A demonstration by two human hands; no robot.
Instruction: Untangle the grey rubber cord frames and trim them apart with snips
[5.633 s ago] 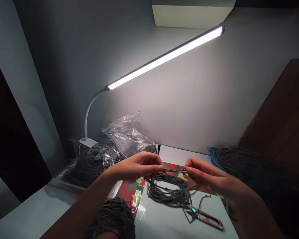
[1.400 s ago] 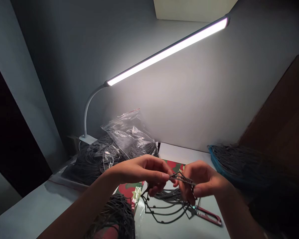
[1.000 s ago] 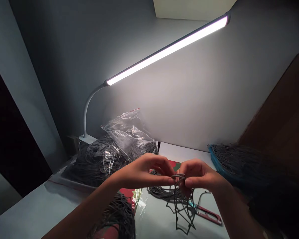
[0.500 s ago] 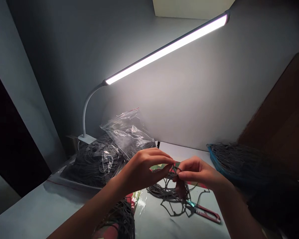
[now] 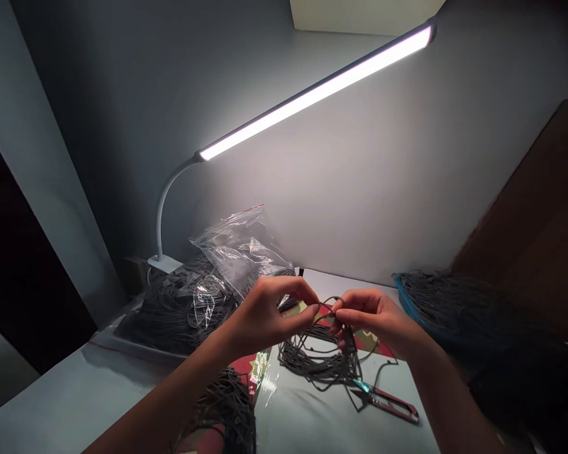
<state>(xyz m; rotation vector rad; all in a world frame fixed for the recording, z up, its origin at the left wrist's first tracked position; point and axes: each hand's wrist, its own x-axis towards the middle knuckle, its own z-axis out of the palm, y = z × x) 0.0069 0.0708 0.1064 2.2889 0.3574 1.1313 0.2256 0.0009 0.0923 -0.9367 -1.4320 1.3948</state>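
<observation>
Between my two hands is a thin dark grey cord [image 5: 330, 299], bent into a small loop. My left hand [image 5: 277, 315] pinches it between thumb and forefinger. Close by on the right, my right hand [image 5: 372, 315] grips the same cord with thumb and fingers, and more strands hang below it. Under the hands lies a loose coil of grey cord [image 5: 312, 366] on the table. A pair of thread snips [image 5: 392, 403] with reddish handles rests at the coil's right side, its blades partly under the strands.
A clear plastic bag [image 5: 246, 252] and a large heap of grey cords [image 5: 180, 315] lie at the left. Another bundle [image 5: 231, 403] is near the front. A blue basket [image 5: 407, 302] of cords stands at the right. A lit lamp [image 5: 317, 91] spans above.
My left hand has shifted slightly left, drawing a little away from the right. The cord loop between the fingers now stands higher and wider.
</observation>
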